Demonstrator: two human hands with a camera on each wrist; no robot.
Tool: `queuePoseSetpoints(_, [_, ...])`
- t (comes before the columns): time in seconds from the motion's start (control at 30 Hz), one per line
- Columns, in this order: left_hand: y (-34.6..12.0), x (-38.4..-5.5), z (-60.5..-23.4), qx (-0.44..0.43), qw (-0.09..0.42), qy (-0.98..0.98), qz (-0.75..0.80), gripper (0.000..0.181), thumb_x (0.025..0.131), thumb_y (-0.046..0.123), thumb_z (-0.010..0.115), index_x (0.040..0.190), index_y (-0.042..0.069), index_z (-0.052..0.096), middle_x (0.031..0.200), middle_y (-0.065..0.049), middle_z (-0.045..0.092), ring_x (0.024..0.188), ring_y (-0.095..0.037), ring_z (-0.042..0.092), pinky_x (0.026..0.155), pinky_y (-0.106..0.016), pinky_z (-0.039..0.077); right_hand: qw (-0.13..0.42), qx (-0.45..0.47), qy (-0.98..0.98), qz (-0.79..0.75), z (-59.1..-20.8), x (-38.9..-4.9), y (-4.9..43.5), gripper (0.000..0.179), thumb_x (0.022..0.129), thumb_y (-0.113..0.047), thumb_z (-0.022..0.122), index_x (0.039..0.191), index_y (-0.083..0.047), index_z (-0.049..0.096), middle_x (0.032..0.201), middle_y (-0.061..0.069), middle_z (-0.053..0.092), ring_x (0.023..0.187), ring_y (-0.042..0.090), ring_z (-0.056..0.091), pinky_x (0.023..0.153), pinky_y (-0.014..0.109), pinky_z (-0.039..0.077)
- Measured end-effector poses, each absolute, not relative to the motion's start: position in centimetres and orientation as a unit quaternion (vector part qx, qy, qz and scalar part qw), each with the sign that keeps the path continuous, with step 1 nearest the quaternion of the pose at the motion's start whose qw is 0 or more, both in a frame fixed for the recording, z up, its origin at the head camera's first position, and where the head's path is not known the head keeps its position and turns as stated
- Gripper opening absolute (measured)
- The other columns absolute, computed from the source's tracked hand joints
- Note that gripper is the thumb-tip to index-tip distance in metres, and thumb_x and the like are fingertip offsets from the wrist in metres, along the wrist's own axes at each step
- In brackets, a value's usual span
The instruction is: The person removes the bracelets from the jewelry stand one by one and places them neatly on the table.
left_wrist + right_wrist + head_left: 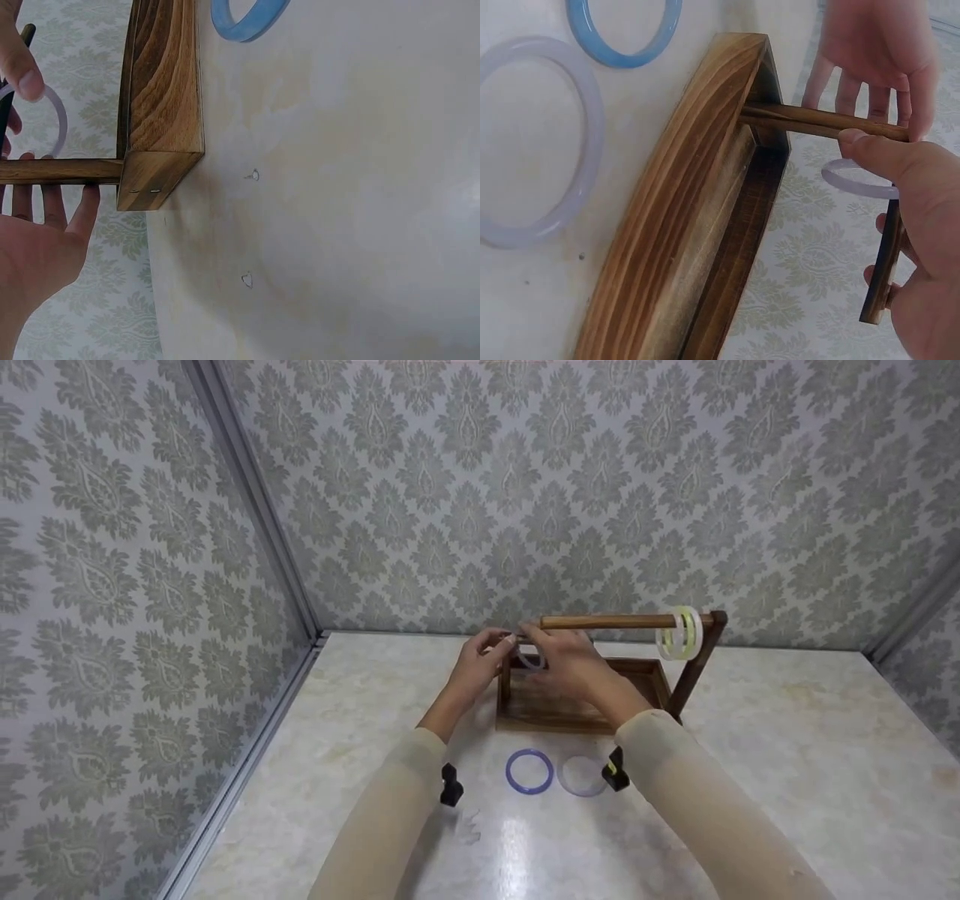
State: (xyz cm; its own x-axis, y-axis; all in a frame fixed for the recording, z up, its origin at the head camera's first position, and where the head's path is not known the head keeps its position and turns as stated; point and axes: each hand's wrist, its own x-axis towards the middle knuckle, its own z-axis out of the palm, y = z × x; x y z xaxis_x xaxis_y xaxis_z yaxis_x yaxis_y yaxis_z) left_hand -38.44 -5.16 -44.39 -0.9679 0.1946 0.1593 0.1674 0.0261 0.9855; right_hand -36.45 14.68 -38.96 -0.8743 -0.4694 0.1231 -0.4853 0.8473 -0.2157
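A wooden bangle stand (607, 622) rises from a box-like base tray. My right hand (574, 660) holds a pale lavender bangle (855, 180) against the end of a short wooden bar (881, 262), thumb on the near side, fingertips showing past the bar. My left hand (478, 660) pinches the stand at the top of its left post (817, 122); its other fingers (82, 210) stretch behind that post. White and yellowish bangles (691, 641) hang at the right end of the upper bar.
A blue-violet bangle (529, 790) and a pale lavender bangle (581, 793) lie side by side on the marbled table (375, 690) in front of the tray (555, 726). Patterned wall panels (450, 495) stand behind and to the left.
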Motion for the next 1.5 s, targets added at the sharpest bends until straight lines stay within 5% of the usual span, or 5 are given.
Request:
queuePoseSetpoints(0.23, [-5.17,-38.47,-44.57,0.127,0.005,0.727,0.675,0.036,0.107,0.043,0.063,0.130,0.016,0.068,0.121,-0.010,0.063,0.118,-0.030,0.064,0.101,-0.050,0.055,0.021,0.256,-0.959,0.119,-38.68,-36.47,14.92,0.080,0.101,-0.034,0.076,0.168,-0.023,0.033,0.154,0.016,0.055,0.143,0.042,0.048,0.118,0.058,0.038])
queuePoseSetpoints(0.73, [-5.27,-38.56,-44.50,0.129,0.010,0.719,0.682,0.034,0.108,0.041,0.063,0.128,0.015,0.068,0.120,-0.009,0.061,0.115,-0.026,0.063,0.103,-0.050,0.054,0.045,0.252,-0.954,0.156,-38.99,-36.51,14.78,0.077,0.100,-0.044,0.075,0.164,-0.019,0.041,0.150,0.014,0.060,0.141,0.040,0.051,0.123,0.062,0.027])
queuePoseSetpoints(1.5, [-5.27,-38.58,-44.54,0.125,0.012,0.721,0.682,0.040,0.107,0.044,0.064,0.131,0.013,0.067,0.121,-0.009,0.062,0.117,-0.027,0.063,0.104,-0.051,0.054,0.036,0.217,-0.961,0.167,-39.02,-36.74,14.19,0.078,0.100,-0.046,0.074,0.163,-0.014,0.041,0.155,0.011,0.056,0.144,0.036,0.049,0.122,0.059,0.029])
